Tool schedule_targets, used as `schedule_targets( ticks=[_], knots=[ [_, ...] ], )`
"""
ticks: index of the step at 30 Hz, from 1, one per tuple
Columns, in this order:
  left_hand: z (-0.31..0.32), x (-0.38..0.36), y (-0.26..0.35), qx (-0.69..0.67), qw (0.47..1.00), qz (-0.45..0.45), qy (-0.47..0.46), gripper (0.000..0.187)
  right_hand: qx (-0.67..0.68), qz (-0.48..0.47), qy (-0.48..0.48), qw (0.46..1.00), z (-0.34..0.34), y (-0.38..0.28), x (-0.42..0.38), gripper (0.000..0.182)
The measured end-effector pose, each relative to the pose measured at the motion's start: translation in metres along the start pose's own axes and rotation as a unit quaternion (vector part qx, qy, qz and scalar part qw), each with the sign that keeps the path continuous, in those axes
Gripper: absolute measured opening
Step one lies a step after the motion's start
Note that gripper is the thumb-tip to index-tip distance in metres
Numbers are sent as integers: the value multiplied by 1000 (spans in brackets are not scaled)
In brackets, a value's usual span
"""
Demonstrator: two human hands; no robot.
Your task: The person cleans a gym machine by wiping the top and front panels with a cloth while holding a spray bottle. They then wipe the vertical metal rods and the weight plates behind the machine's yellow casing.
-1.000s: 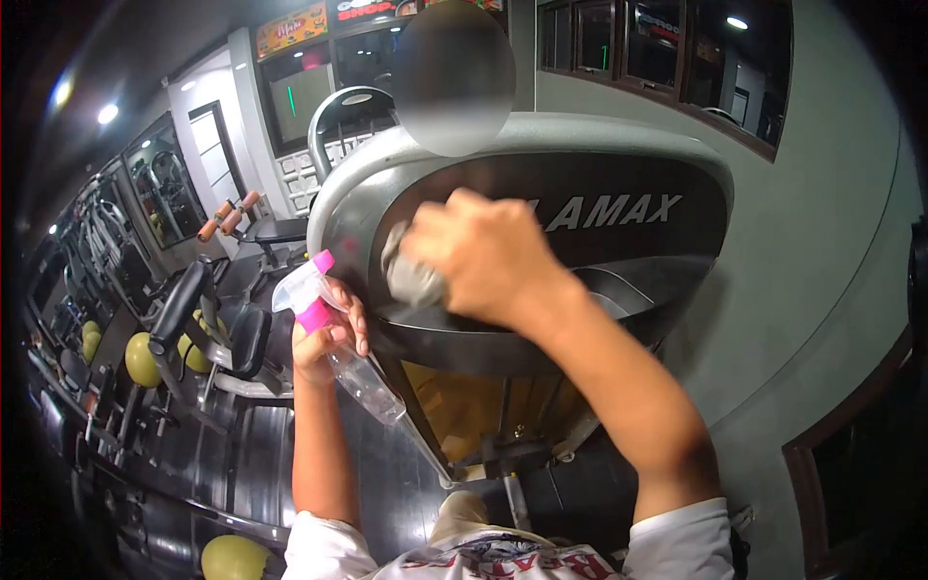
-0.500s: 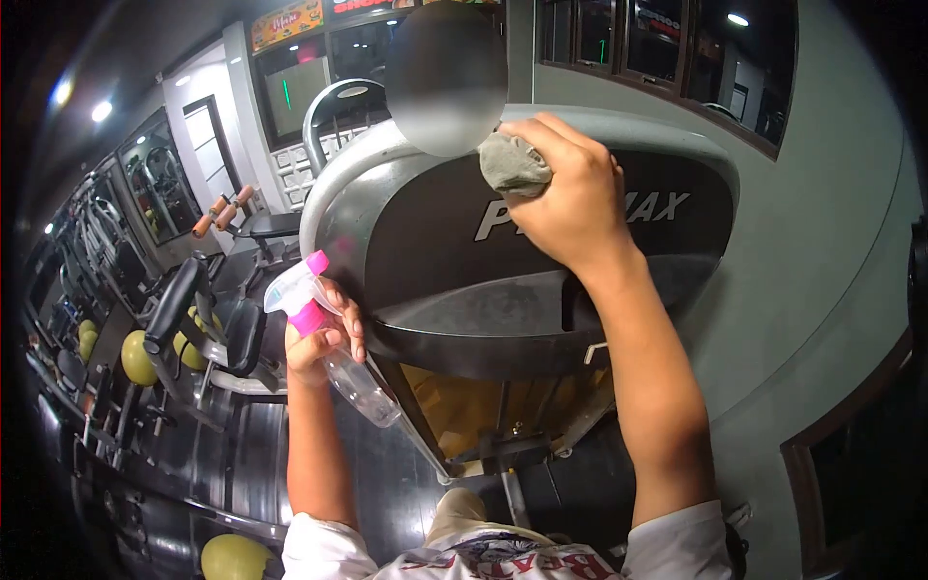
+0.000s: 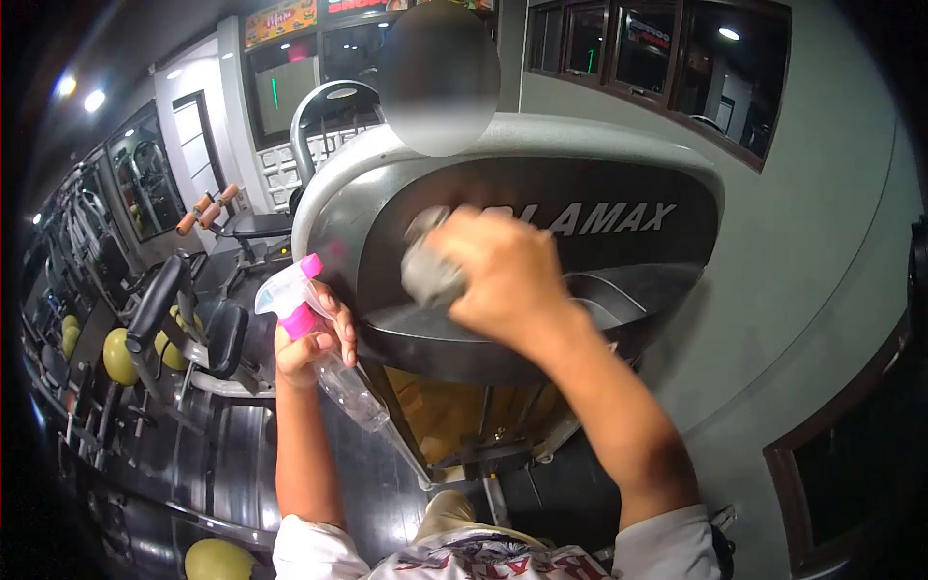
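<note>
A clear spray bottle (image 3: 350, 391) with a pink and white trigger head is gripped at its neck by my left hand (image 3: 311, 338), beside the left edge of the machine. My right hand (image 3: 512, 280), blurred by motion, clasps a bunched grey cloth (image 3: 430, 275) over the lower left of the black panel. That panel belongs to a gym machine's rounded grey cover (image 3: 619, 145) with large silver letters (image 3: 619, 219). Part of the lettering is hidden behind my right hand and the cloth.
Left of me stand a padded black bench (image 3: 228, 338) and a machine with orange foam rollers (image 3: 207, 209). Yellow-green balls (image 3: 120, 357) sit among the equipment, one low near my left arm. A grey wall (image 3: 754, 290) with dark-framed windows rises on the right.
My right hand and the cloth have moved down and left across the panel, from its upper edge to its lower left. My left hand still holds the spray bottle in much the same place.
</note>
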State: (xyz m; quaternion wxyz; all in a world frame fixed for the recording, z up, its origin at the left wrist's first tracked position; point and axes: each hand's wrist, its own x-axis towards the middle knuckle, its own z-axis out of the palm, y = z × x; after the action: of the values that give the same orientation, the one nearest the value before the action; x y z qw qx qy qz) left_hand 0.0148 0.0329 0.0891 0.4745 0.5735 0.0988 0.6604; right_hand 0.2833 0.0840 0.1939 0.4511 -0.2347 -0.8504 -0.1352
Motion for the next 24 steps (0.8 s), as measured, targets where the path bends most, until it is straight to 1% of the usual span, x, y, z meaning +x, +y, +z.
schedule_targets(
  ticks=[1,4,5,7,8,11,12,13,15,16,17,18,19,21,22,23,24],
  knots=[
    [1,1,0,-2,1000,5,-5,47,11,-8,-54,998,7,-8,-6,23],
    [1,-1,0,7,1000,8,-3,47,-26,12,-78,997,-7,0,-2,22],
    [1,0,-1,10,1000,9,-3,47,-36,21,-8,999,-14,10,2,21],
    [0,0,-3,17,1000,15,3,49,39,79,136,987,-33,40,15,29],
    [0,0,-5,19,1000,21,9,50,67,112,144,981,-42,49,18,27],
    [3,-1,-4,4,1000,15,27,50,12,92,24,995,-6,4,-2,25],
    [4,0,-3,4,1000,16,25,50,22,61,-38,997,8,-11,-11,24],
    [5,-1,-4,2,1000,16,27,50,-13,55,-99,993,14,-18,-15,24],
    [4,-2,-3,4,999,15,31,50,-29,69,-61,995,-1,-7,-6,26],
    [1,-2,-4,12,1000,22,18,49,-61,75,-13,995,-14,4,0,25],
    [1,-1,-3,7,1000,20,18,49,-68,122,45,989,-32,16,10,24],
    [2,-2,-4,1,1000,18,20,49,-11,174,81,981,-47,32,17,24],
    [3,-3,-4,-6,1000,17,23,49,13,155,125,980,-54,45,21,20],
    [4,-2,-4,-10,999,19,24,49,-2,137,121,983,-41,38,16,23],
    [3,-2,-3,-10,999,18,25,49,5,168,59,984,-32,23,7,24],
    [3,-1,-3,-10,999,19,24,49,-30,161,-29,986,-20,7,-2,25],
    [4,-1,-2,-5,999,16,28,49,-12,163,-111,980,-8,-8,-10,25]
  ],
)
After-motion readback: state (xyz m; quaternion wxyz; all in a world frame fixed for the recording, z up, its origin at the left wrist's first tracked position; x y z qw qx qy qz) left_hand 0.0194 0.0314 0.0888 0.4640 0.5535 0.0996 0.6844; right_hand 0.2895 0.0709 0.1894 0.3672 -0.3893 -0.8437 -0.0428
